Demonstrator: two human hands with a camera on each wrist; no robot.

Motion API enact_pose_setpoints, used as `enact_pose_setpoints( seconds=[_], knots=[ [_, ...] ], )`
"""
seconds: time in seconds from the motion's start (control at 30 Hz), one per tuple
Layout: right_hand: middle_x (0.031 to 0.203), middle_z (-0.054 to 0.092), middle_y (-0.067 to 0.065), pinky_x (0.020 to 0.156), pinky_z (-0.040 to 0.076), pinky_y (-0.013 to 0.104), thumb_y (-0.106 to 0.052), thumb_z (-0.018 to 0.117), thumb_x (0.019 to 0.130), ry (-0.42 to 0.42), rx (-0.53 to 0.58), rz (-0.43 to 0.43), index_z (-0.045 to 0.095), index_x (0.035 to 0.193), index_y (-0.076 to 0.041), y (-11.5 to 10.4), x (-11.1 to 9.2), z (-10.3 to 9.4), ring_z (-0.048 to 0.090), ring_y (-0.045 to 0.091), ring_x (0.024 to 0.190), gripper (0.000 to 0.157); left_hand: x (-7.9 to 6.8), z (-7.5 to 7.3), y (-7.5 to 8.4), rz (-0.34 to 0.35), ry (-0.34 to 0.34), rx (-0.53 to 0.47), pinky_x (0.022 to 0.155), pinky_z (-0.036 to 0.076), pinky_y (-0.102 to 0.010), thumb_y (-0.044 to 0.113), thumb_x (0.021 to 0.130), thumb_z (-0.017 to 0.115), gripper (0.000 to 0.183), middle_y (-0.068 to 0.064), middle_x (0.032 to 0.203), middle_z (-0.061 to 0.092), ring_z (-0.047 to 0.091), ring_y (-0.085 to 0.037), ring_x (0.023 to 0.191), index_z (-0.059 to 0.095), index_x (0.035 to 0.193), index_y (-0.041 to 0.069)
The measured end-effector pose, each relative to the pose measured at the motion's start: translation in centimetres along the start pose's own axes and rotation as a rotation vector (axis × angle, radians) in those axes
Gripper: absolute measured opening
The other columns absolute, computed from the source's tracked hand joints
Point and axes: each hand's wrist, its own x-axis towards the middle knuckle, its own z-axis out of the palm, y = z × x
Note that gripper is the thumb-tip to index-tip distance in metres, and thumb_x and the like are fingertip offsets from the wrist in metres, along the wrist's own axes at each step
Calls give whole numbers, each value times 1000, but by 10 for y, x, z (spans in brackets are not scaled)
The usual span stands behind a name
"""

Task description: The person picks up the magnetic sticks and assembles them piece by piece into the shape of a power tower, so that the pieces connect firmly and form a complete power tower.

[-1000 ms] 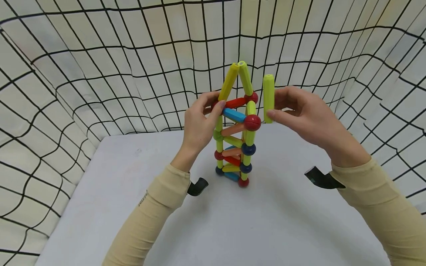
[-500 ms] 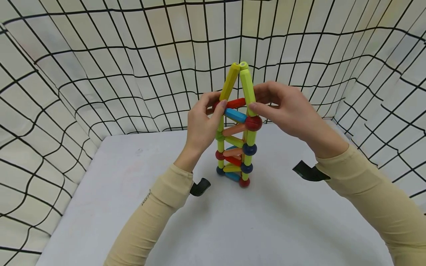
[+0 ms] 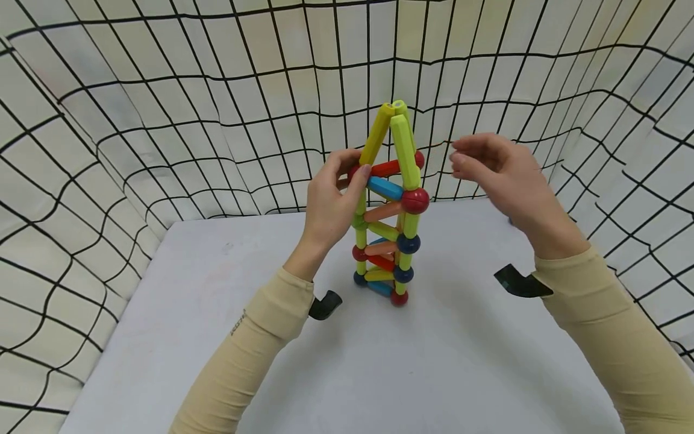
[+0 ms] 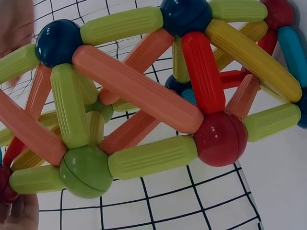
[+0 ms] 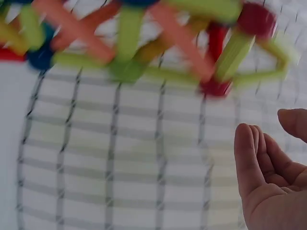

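Note:
A tall tower of magnetic rods and balls (image 3: pixel 385 188) stands upright on the white table. Three rods lean together at its peak, one yellow rod (image 3: pixel 376 135) and two lime ones; the front lime rod (image 3: pixel 405 150) rises from a red ball (image 3: pixel 415 201). My left hand (image 3: pixel 335 196) pinches the red ball at the tower's upper left corner, mostly hidden by the fingers. My right hand (image 3: pixel 501 175) is off to the right of the tower, holding nothing, its fingers loosely bent and thumb apart from them in the right wrist view. Green, red and blue balls fill the left wrist view, including a green ball (image 4: pixel 86 171).
A white wall with black grid lines (image 3: pixel 260 108) surrounds the white table (image 3: pixel 217 313) at the back and sides. Dark curved pieces, one a black strap end (image 3: pixel 523 282), stick out from both sleeve cuffs.
My right hand brought a lime rod leftward onto the red ball at the tower's upper right, let go of it and drew back right. My left hand keeps its grip.

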Motion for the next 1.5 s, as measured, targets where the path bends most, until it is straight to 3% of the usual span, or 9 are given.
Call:
enact_pose_setpoints(
  seconds=[0.17, 0.33, 0.47, 0.6, 0.77, 0.9, 1.17, 1.33, 1.5],
  knots=[
    [125, 56, 7, 101, 43, 41, -46, 53, 98, 79, -40, 238, 48, 141, -8, 89, 8, -33, 59, 20, 109, 57, -1, -5, -2, -117, -160, -80, 91, 51, -30, 18, 95, 65, 51, -9, 120, 56, 58, -17, 104, 43, 139, 6],
    [148, 36, 25, 103, 34, 63, -43, 45, 101, -34, -235, 412, 27, 153, -4, 181, 6, -50, 41, 46, 129, 67, -2, -8, -5, -186, -237, -134, 93, 49, -31, 20, 92, 69, 58, -9, 113, 55, 55, -18, 103, 41, 142, 8],
    [156, 8, 32, 109, 20, 66, -31, 47, 102, -182, -362, 426, 7, 155, 0, 235, 2, -51, 17, 53, 139, 73, -3, -7, -5, -192, -241, -156, 95, 49, -32, 19, 92, 69, 55, -11, 114, 55, 55, -18, 104, 43, 140, 8],
    [156, -6, 33, 113, 5, 64, -31, 46, 102, -213, -359, 448, -4, 154, 0, 264, -2, -44, 0, 53, 141, 79, -3, -7, -5, -196, -243, -162, 95, 49, -34, 19, 92, 69, 55, -11, 114, 55, 54, -18, 104, 44, 140, 8],
    [157, 7, 31, 112, 16, 63, -38, 40, 103, -25, -295, 529, 0, 155, -2, 277, -3, -33, 14, 53, 140, 75, -2, -8, -5, -197, -237, -162, 93, 50, -35, 19, 92, 69, 54, -10, 114, 54, 54, -18, 103, 44, 139, 8],
    [154, 25, 29, 109, 27, 60, -34, 42, 103, 112, -274, 560, 18, 154, 0, 285, -1, -23, 30, 50, 136, 66, -3, -8, -4, -196, -237, -160, 91, 50, -36, 18, 92, 69, 55, -15, 114, 54, 53, -19, 101, 44, 139, 7],
    [141, 44, 30, 105, 35, 56, -30, 53, 100, 160, -285, 507, 39, 143, 5, 290, 3, -10, 42, 45, 127, 57, -3, -8, -4, -187, -238, -147, 90, 50, -37, 18, 92, 69, 54, -9, 110, 54, 53, -19, 100, 44, 138, 7],
    [141, 44, 27, 101, 40, 54, -36, 57, 98, 84, -183, 471, 38, 143, 2, 259, 18, -7, 42, 42, 129, 62, 0, -8, -5, -180, -210, -149, 94, 49, -33, 21, 96, 64, 49, -9, 120, 54, 54, -18, 108, 45, 139, 7],
    [144, 43, 14, 109, 32, 52, -45, 61, 94, 36, 13, 335, 40, 146, -9, 186, 44, -6, 45, 30, 130, 66, 6, -6, -2, -137, -127, -185, 97, 48, -31, 18, 98, 60, 40, -8, 126, 56, 56, -18, 112, 50, 135, 5]
  ],
)
